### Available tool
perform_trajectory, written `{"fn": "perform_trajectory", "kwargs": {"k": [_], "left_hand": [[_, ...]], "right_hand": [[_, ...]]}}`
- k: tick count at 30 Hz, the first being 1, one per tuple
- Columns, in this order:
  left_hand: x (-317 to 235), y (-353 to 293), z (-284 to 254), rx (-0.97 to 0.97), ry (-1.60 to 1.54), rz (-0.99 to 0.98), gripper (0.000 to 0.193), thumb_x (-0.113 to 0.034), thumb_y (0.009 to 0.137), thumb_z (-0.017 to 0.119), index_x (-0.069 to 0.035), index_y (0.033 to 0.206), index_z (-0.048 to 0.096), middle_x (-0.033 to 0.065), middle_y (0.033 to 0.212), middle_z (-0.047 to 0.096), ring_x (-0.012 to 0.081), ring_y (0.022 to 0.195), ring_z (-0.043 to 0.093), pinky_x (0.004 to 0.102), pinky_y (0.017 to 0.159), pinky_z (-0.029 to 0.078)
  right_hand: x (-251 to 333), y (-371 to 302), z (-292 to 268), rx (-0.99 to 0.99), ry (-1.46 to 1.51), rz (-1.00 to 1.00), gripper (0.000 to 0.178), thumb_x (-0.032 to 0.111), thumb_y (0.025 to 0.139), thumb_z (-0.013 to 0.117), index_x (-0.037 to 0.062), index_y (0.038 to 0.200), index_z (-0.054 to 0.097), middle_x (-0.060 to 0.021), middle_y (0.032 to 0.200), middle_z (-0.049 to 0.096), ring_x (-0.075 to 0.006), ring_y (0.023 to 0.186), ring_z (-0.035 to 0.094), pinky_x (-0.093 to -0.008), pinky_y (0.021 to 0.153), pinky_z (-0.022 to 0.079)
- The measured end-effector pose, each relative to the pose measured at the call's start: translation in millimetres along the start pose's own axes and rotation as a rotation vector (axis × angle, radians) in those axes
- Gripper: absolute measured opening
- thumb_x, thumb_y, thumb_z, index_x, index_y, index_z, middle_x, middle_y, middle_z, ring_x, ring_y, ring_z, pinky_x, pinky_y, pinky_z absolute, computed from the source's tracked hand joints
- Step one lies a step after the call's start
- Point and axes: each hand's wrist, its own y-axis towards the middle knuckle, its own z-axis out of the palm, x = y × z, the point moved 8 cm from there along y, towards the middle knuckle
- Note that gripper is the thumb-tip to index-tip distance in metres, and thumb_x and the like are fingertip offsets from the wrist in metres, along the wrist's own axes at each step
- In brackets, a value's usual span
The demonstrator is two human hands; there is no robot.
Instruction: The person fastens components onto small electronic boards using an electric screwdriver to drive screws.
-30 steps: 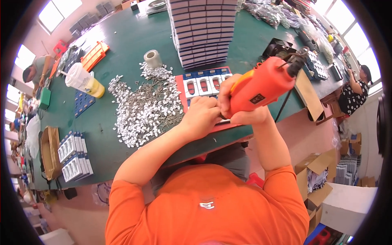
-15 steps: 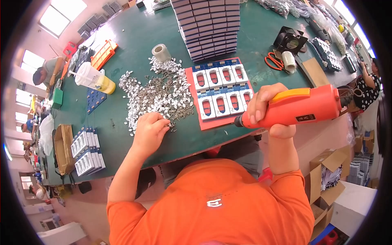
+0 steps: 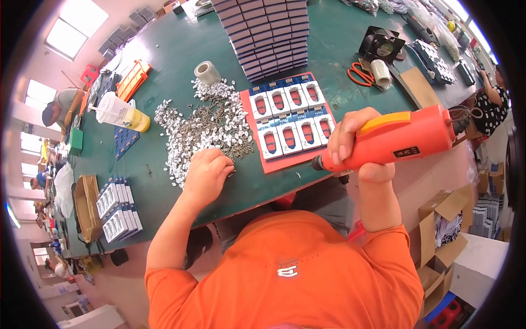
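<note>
My right hand [image 3: 356, 143] is wrapped round a red electric screwdriver [image 3: 405, 140] with a yellow lever. Its dark tip points left, by the near right corner of a red pad. On that pad lies a blue circuit board panel [image 3: 282, 120] bearing two rows of white plastic frames, with red showing through their openings. My left hand [image 3: 208, 174] is closed, fingertips pinched together, at the near edge of loose screws [image 3: 211, 122] and small white plastic pieces [image 3: 178, 143]. Whatever those fingers hold is hidden.
Behind the panel rises a tall stack of boards [image 3: 266, 41]. A tape roll [image 3: 206, 73], a drink cup [image 3: 123, 112] and finished-looking white-framed boards [image 3: 118, 211] stand to the left. Scissors [image 3: 360, 75] and a black fan [image 3: 382, 44] lie right. Other people work farther off.
The view has shifted slightly, so the table's things sit a little farther left. My left hand stays pinched by the pile, and my right hand keeps hold of the screwdriver.
</note>
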Motion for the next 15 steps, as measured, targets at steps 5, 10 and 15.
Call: {"fn": "perform_trajectory", "kwargs": {"k": [5,10,15], "left_hand": [[-26.1,10.8,14.5,0.055,0.012,0.144,0.009,-0.007,0.077,0.070,-0.007,0.085,0.066,0.0069,0.087,0.060,0.0291,0.086,0.057,0.0397,0.078,0.044],[-3.0,1.5,-4.7,-0.095,-0.094,0.046,0.018,-0.006,0.076,0.071,-0.005,0.093,0.067,0.0080,0.092,0.063,0.0295,0.088,0.060,0.0398,0.078,0.046],[-3.1,-3.6,0.0,-0.055,-0.101,0.013,0.021,-0.006,0.076,0.072,-0.005,0.096,0.067,0.0085,0.092,0.063,0.0297,0.088,0.060,0.0396,0.078,0.046]], "right_hand": [[0.2,-1.0,-3.2,0.019,0.006,0.002,0.060,0.019,0.069,0.083,-0.0025,0.114,0.050,-0.0089,0.080,0.060,-0.0168,0.072,0.061,-0.0272,0.064,0.054],[1.4,-5.5,-6.6,0.002,0.013,0.003,0.060,0.018,0.069,0.083,-0.0022,0.115,0.050,-0.0087,0.081,0.060,-0.0167,0.074,0.061,-0.0269,0.064,0.054],[1.6,-4.2,-8.3,-0.024,0.028,0.006,0.060,0.018,0.069,0.083,-0.0022,0.114,0.050,-0.0083,0.082,0.060,-0.0166,0.075,0.062,-0.0267,0.065,0.054]]}}
